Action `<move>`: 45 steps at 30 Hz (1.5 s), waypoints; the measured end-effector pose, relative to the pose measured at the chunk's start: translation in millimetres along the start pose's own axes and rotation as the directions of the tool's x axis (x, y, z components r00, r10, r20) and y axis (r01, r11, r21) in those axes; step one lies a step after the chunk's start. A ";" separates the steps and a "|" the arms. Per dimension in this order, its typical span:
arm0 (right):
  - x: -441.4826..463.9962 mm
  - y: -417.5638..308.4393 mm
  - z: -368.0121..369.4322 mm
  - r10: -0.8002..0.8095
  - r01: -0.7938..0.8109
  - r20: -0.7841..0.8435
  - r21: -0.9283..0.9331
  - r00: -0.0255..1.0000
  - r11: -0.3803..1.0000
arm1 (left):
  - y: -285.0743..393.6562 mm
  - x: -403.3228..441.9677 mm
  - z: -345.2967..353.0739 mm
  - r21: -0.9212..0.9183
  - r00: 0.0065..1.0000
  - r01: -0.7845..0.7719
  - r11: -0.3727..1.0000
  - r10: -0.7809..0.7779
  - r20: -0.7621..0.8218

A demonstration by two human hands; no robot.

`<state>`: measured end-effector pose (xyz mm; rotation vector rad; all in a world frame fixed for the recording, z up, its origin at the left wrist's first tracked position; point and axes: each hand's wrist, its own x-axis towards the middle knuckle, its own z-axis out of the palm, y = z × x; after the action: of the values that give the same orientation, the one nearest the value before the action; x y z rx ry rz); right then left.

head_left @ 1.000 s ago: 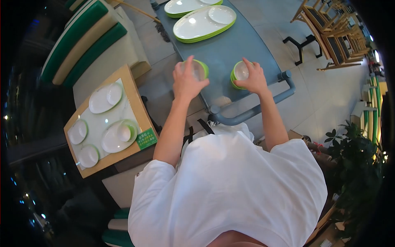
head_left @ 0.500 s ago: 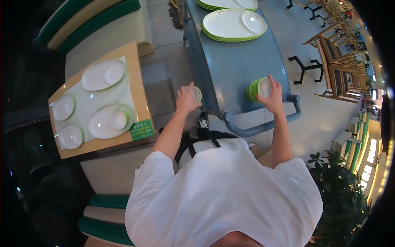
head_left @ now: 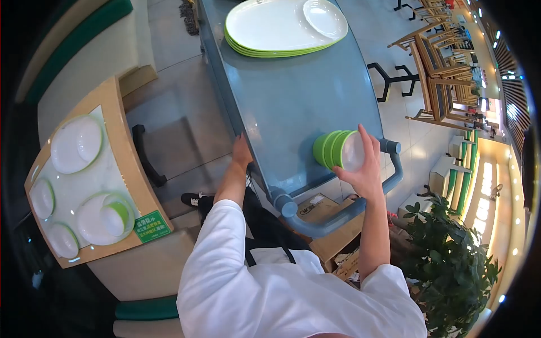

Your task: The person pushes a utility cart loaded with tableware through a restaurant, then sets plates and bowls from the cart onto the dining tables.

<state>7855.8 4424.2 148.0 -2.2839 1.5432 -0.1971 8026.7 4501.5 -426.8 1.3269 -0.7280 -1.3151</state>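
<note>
A nested stack of green cups with white insides (head_left: 331, 149) lies tilted on the near part of the grey-blue cart (head_left: 293, 96). My right hand (head_left: 367, 172) grips the rim of the nearest cup, thumb on one side and fingers on the other. Against the cart's left side is my left hand (head_left: 242, 151), its fingers hidden past the edge, so whether it holds anything does not show. Farther up the cart, oval white plates with green rims (head_left: 270, 28) sit in a pile.
On the left, a wood-edged table (head_left: 127, 169) holds oval plates, small dishes and a green cup (head_left: 117, 217). The cart's push handle (head_left: 338, 222) curves close to my body. A cardboard box (head_left: 318, 208) shows below it. A leafy plant (head_left: 451, 253) stands at right.
My view has shifted closer over the cart. The left hand, which had a cup at its fingers, has gone down behind the cart's edge. The right hand stays at the stack.
</note>
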 end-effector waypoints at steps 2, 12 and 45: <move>0.3 -0.3 0.0 0.016 -0.016 0.007 0.020 1.000 1.000 | -13.5 10.2 12.1 -0.506 0.999 0.052 0.861 -0.043 0.028; -1.8 11.6 2.9 -0.055 0.055 -0.013 0.002 0.998 0.998 | 203.6 -91.9 -9.1 0.992 0.999 0.003 0.130 -0.041 0.003; 14.2 -516.4 304.0 -0.719 0.689 0.277 0.213 0.637 0.693 | 337.9 -540.9 -271.6 0.137 0.578 0.085 0.987 0.063 -0.814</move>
<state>8404.8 4649.7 64.4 -2.5598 0.3880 -0.0555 8260.3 5000.3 -6.0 1.8621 -0.1520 -0.4963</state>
